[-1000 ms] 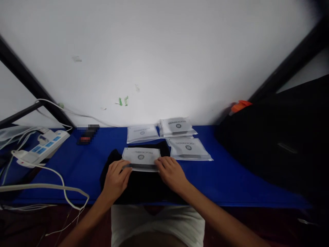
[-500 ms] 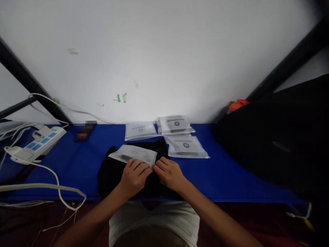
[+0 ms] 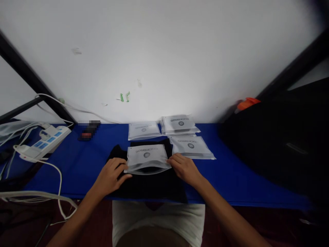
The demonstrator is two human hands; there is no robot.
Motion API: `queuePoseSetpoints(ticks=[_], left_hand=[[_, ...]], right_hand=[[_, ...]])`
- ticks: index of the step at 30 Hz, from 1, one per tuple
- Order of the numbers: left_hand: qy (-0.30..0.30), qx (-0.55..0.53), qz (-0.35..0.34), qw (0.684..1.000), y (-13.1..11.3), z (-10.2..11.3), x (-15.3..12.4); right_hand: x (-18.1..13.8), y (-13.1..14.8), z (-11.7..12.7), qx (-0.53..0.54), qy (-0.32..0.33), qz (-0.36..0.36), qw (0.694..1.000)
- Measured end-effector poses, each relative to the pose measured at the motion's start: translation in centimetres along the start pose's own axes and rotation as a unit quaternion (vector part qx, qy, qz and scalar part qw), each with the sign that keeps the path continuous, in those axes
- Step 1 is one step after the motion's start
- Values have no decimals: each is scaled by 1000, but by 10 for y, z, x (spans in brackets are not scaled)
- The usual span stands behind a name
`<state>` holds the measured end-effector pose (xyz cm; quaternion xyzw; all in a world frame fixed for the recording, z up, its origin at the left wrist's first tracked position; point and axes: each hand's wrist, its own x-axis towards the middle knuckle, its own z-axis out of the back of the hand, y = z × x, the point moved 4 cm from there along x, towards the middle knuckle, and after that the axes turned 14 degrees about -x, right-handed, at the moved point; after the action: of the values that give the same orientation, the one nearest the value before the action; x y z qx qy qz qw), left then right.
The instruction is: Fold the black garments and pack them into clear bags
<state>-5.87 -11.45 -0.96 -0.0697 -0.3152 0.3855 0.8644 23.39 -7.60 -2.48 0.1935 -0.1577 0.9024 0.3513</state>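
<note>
Blue worktop (image 3: 77,164) already carries three filled pouches (image 3: 180,124) by the wall, while both hands (image 3: 111,175) (image 3: 185,168) pinch an open-mouthed pouch (image 3: 147,157) lying on a folded black garment (image 3: 151,183), seemingly not yet packed.

A plain white wall (image 3: 164,51) rose behind the blue counter (image 3: 226,178). Dark frame bars (image 3: 23,73) slanted at both sides, and the light was dim and even.
</note>
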Motion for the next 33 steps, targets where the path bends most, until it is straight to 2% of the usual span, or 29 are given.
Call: queuePoseSetpoints(ticks=[3,6,8,11,13,16,19,21,24,26,30,33], left_hand=[[26,-7,-21,999,-12,-15,11],[36,-2,-43,998,-20,-24,25],[3,-11,-45,999,-22,-23,33],[-70,-27,-29,997,-23,-15,42],[-99,-28,-23,994,-24,-10,47],[-104,-22,-21,994,-25,-7,51],[-74,-26,-10,997,-23,-12,51],[-24,-37,8,999,-19,-22,47],[59,-59,40,996,-10,-40,39],[74,-80,60,992,-4,-46,34],[12,-118,71,990,4,-32,39],[-47,-106,40,992,12,-16,62]], right_hand=[[0,1,-1,1,53,11,999],[3,7,12,7,28,-25,999],[8,23,23,44,-10,-10,999],[25,57,29,81,-22,78,993],[41,74,21,58,8,84,995],[62,80,-1,13,104,7,994],[71,77,-21,-14,178,-15,984],[72,76,-28,-35,180,14,983],[68,74,-29,-68,142,68,985],[63,75,-20,-71,90,116,987],[42,79,21,-41,-109,203,972],[28,77,48,-7,-218,202,955]])
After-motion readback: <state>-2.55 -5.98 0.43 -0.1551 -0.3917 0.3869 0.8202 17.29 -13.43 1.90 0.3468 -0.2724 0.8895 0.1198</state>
